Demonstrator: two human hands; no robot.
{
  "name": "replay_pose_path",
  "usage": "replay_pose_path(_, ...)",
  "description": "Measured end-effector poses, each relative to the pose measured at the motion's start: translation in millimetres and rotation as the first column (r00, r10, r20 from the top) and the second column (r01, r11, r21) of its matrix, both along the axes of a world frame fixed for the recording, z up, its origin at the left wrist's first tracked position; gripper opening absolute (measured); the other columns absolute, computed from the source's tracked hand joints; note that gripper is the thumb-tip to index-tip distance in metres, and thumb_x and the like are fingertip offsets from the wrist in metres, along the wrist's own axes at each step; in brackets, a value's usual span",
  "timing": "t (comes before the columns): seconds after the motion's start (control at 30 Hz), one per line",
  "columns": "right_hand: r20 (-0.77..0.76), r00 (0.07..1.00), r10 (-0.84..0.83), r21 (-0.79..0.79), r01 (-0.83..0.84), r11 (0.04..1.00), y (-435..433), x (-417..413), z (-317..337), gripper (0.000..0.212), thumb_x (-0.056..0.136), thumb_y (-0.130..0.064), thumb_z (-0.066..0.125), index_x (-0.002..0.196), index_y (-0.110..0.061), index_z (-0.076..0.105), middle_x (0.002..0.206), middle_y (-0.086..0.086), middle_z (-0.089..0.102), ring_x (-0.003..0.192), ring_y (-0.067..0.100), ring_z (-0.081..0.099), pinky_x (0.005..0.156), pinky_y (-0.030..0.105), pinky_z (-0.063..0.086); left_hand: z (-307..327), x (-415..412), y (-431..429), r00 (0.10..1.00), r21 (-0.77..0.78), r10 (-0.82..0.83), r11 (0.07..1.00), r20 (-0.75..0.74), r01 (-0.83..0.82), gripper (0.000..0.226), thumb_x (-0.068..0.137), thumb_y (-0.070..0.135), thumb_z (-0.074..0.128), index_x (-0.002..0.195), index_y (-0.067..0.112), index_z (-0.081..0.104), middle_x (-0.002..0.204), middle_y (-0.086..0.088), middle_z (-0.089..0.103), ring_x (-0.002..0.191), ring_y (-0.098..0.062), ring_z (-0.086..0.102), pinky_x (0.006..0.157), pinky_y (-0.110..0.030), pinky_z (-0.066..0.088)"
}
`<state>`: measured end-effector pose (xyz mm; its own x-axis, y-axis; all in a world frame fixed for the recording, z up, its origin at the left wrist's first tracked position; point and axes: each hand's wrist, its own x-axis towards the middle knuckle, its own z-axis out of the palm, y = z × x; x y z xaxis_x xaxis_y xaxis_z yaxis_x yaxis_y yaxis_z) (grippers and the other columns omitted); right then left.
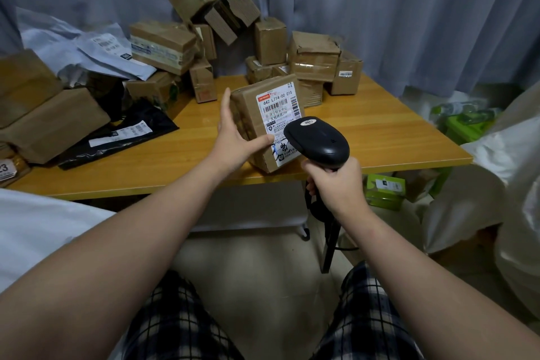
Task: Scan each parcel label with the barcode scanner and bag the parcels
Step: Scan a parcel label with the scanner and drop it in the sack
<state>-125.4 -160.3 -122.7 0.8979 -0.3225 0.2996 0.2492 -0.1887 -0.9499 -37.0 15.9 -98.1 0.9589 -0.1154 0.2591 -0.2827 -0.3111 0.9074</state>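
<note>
A brown cardboard parcel (251, 114) stands tilted on the wooden table (380, 131), its white shipping label (279, 108) facing me. My left hand (233, 137) holds the parcel's left side, thumb across the lower front and fingers up along the edge. My right hand (336, 184) grips the handle of a black barcode scanner (318, 140), whose head sits just in front of the label's lower half and hides part of it. A black cable hangs from the scanner below the table edge.
Several cardboard boxes (315, 58) are piled at the table's back and left. Grey and black mailer bags (117, 131) lie at left. A large white bag (496, 184) stands at right, with green boxes (385, 190) on the floor beside it.
</note>
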Motion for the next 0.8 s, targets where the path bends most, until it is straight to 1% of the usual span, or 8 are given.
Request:
replay_pose_path(0.2, 0.038, 0.998, 0.040, -0.064, -0.037, 0.997, 4, -4, 5, 0.029, 0.080, 0.000, 0.071, 0.062, -0.021, 0.061, 0.043, -0.011, 0.056, 0.045, 0.004, 0.053, 0.050, 0.020, 0.045, -5, -16, 10, 0.997, -0.037, 0.031, 0.999, 0.077, -0.028, 0.124, 0.054, 0.053, 0.083, 0.142, 0.056, -0.004, 0.153, -0.008, 0.028, 0.139, -0.024, 0.034, 0.111, -0.053, 0.034)
replay_pose_path(0.3, 0.060, 0.995, 0.081, -0.069, -0.077, 0.995, 11, -5, 9, 0.030, 0.080, 0.001, 0.071, 0.066, -0.024, 0.060, 0.045, -0.018, 0.059, 0.047, -0.005, 0.055, 0.051, 0.012, 0.043, -3, -26, 19, 0.995, -0.078, 0.053, 0.996, 0.089, -0.046, 0.122, 0.066, 0.037, 0.086, 0.147, 0.048, -0.005, 0.154, -0.007, 0.024, 0.138, -0.021, 0.035, 0.112, -0.049, 0.035)
replay_pose_path(0.37, 0.071, 0.990, 0.126, -0.066, -0.121, 0.990, 20, -6, 15, 0.031, 0.080, 0.002, 0.071, 0.067, -0.024, 0.060, 0.046, -0.021, 0.058, 0.048, -0.007, 0.056, 0.052, 0.009, 0.042, -1, -34, 30, 0.991, -0.100, 0.080, 0.993, 0.107, -0.069, 0.119, 0.072, 0.026, 0.084, 0.149, 0.042, -0.006, 0.156, -0.006, 0.021, 0.138, -0.019, 0.035, 0.110, -0.040, 0.037)
replay_pose_path(0.5, 0.112, 0.954, 0.277, -0.044, -0.274, 0.961, 57, -8, 27, 0.027, 0.076, -0.002, 0.073, 0.071, -0.025, 0.060, 0.049, -0.020, 0.059, 0.049, -0.006, 0.056, 0.052, 0.011, 0.043, 3, -59, 68, 0.967, -0.127, 0.197, 0.976, 0.162, -0.177, 0.114, 0.075, 0.022, 0.082, 0.150, 0.039, -0.003, 0.153, 0.001, 0.025, 0.133, -0.013, 0.038, 0.092, -0.012, 0.039)
replay_pose_path(0.53, 0.117, 0.939, 0.323, -0.047, -0.319, 0.946, 70, -6, 27, 0.026, 0.076, -0.002, 0.073, 0.072, -0.024, 0.061, 0.050, -0.019, 0.060, 0.050, -0.006, 0.056, 0.053, 0.012, 0.043, 3, -67, 83, 0.957, -0.154, 0.235, 0.965, 0.169, -0.210, 0.113, 0.074, 0.022, 0.082, 0.149, 0.040, -0.001, 0.150, 0.004, 0.027, 0.130, -0.010, 0.040, 0.090, -0.011, 0.041)
replay_pose_path(0.63, 0.086, 0.892, 0.445, -0.042, -0.443, 0.896, 120, -2, 23, 0.014, 0.072, -0.011, 0.074, 0.069, -0.009, 0.061, 0.050, -0.007, 0.055, 0.049, 0.007, 0.052, 0.050, 0.025, 0.042, -3, -100, 135, 0.922, -0.259, 0.355, 0.915, 0.154, -0.309, 0.110, 0.072, 0.014, 0.081, 0.145, 0.045, 0.005, 0.137, 0.012, 0.038, 0.123, -0.005, 0.050, 0.093, -0.025, 0.049)
replay_pose_path(0.73, 0.037, 0.828, 0.560, -0.070, -0.557, 0.828, 180, 2, 14, 0.037, 0.068, -0.023, 0.069, 0.072, 0.011, 0.057, 0.054, 0.008, 0.049, 0.053, 0.017, 0.046, 0.053, 0.031, 0.038, -21, -145, 193, 0.835, -0.271, 0.536, 0.828, 0.125, -0.491, 0.107, 0.072, 0.008, 0.079, 0.142, 0.046, 0.007, 0.126, 0.018, 0.043, 0.111, 0.006, 0.056, 0.085, -0.017, 0.052)
replay_pose_path(0.8, -0.037, 0.778, 0.628, -0.125, -0.627, 0.769, 221, 3, 6, 0.040, 0.070, -0.025, 0.070, 0.070, 0.013, 0.056, 0.053, 0.013, 0.048, 0.055, 0.016, 0.046, 0.055, 0.030, 0.038, -36, -173, 237, 0.744, -0.198, 0.663, 0.743, 0.082, -0.640, 0.111, 0.067, 0.021, 0.084, 0.140, 0.053, 0.008, 0.137, 0.005, 0.041, 0.119, -0.003, 0.053, 0.094, -0.027, 0.051)
